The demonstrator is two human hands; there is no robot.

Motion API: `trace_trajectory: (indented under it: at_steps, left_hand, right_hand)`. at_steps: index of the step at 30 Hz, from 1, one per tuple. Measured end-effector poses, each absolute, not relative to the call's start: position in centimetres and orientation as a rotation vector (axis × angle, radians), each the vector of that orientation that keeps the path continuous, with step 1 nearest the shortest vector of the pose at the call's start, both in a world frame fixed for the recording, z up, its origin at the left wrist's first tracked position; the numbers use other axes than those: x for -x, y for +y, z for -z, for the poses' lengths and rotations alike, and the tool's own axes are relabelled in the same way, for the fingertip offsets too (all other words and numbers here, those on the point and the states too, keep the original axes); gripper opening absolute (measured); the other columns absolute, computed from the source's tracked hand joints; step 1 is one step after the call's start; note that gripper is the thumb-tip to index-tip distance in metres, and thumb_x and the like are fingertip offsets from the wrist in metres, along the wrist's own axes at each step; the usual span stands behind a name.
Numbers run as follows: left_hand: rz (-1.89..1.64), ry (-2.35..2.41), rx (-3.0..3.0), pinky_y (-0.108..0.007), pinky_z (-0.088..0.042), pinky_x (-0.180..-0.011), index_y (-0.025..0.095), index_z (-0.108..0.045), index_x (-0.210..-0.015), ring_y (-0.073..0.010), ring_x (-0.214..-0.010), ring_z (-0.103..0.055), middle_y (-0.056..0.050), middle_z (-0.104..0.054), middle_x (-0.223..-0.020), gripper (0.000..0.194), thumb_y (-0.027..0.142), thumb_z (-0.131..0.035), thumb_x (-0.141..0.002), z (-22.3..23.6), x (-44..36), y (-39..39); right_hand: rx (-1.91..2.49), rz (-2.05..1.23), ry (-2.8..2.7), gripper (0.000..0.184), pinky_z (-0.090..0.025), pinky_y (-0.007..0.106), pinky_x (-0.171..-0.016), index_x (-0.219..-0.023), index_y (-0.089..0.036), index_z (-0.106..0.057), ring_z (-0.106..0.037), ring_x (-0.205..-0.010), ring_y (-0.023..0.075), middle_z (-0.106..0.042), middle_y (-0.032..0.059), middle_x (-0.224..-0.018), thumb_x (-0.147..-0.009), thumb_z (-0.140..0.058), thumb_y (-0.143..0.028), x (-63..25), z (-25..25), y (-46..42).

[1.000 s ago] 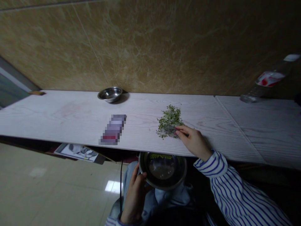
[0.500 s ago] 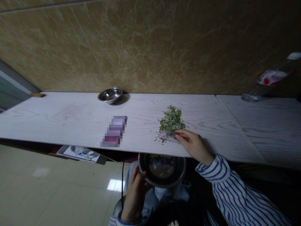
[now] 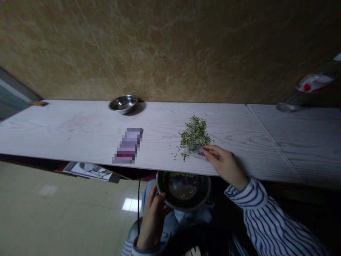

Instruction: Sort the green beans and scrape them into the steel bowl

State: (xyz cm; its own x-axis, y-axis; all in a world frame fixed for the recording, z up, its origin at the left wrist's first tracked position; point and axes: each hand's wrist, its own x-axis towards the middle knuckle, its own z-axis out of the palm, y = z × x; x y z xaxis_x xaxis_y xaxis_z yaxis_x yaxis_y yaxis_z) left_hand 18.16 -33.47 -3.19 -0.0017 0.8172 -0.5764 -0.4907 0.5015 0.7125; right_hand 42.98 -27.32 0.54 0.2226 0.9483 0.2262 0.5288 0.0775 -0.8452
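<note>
On the pale wooden tabletop (image 3: 87,142) lies a loose heap of small green beans (image 3: 195,129), with several strays around its near edge. My right hand (image 3: 226,163) pinches a thin, clear piece of plastic (image 3: 195,152) at the near side of the heap, the plastic touching the beans. Below the table edge, my left hand (image 3: 154,217) grips the rim of a large metal bowl (image 3: 183,204) above my lap. Some green beans (image 3: 182,174) show along the bowl's far side, partly hidden by the table edge.
A small steel bowl (image 3: 123,105) stands near the wall, left of the heap. A blurred-out phone-shaped object (image 3: 128,145) lies in front of it. A clear bottle (image 3: 306,89) stands at far right. Below, a printed box (image 3: 89,170) sits on an open shelf.
My right hand has shifted slightly right with the plastic, which now looks more spread out. A few more beans lie loose left of the plastic. My left hand still holds the bowl.
</note>
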Motion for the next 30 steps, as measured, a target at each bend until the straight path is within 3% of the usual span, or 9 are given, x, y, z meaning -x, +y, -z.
trace_trajectory:
  at_steps: [7, 12, 20, 30]
  left_hand:
    - [-1.055, 1.186, -0.369, -0.035, -0.055, -0.074, 0.025, -0.060, -0.135, -0.0284, -0.105, -0.064, -0.012, -0.068, -0.124, 0.068, 0.034, -0.073, -0.069, 3.5, -18.2, -33.5]
    - [-1.037, 1.188, -0.356, -0.034, -0.056, -0.075, 0.026, -0.058, -0.137, -0.0283, -0.108, -0.064, -0.011, -0.065, -0.132, 0.069, 0.034, -0.072, -0.070, 4.0, -18.4, -34.0]
    - [-1.046, 1.179, -0.355, -0.036, -0.056, -0.076, 0.024, -0.056, -0.138, -0.0306, -0.112, -0.062, -0.013, -0.065, -0.133, 0.071, 0.034, -0.073, -0.070, 4.1, -18.4, -34.5]
    - [-1.044, 1.167, -0.368, -0.036, -0.056, -0.071, 0.025, -0.053, -0.141, -0.0305, -0.106, -0.065, -0.015, -0.063, -0.133, 0.073, 0.033, -0.072, -0.071, 4.7, -18.3, -34.7]
  right_hand:
    - [1.551, -0.649, -1.426, 0.024, -0.062, 0.036, -0.081, -0.103, -0.022, -0.075, -0.077, -0.087, 0.0233, -0.080, 0.0081, -0.095, -0.086, -0.064, -0.034, -43.0, -0.5, -28.4]
    - [1.549, -0.585, -1.367, 0.027, -0.063, 0.035, -0.076, -0.100, -0.021, -0.075, -0.077, -0.085, 0.0244, -0.080, 0.0093, -0.093, -0.085, -0.065, -0.041, -43.7, -0.5, -28.2]
    - [1.585, -0.558, -1.456, 0.023, -0.062, 0.037, -0.082, -0.102, -0.022, -0.075, -0.076, -0.090, 0.0238, -0.080, 0.0086, -0.099, -0.086, -0.060, -0.028, -42.8, -0.7, -27.5]
    - [1.533, -0.670, -1.430, 0.023, -0.063, 0.035, -0.080, -0.102, -0.022, -0.076, -0.077, -0.085, 0.0234, -0.080, 0.0075, -0.093, -0.086, -0.065, -0.035, -42.7, -0.4, -29.4]
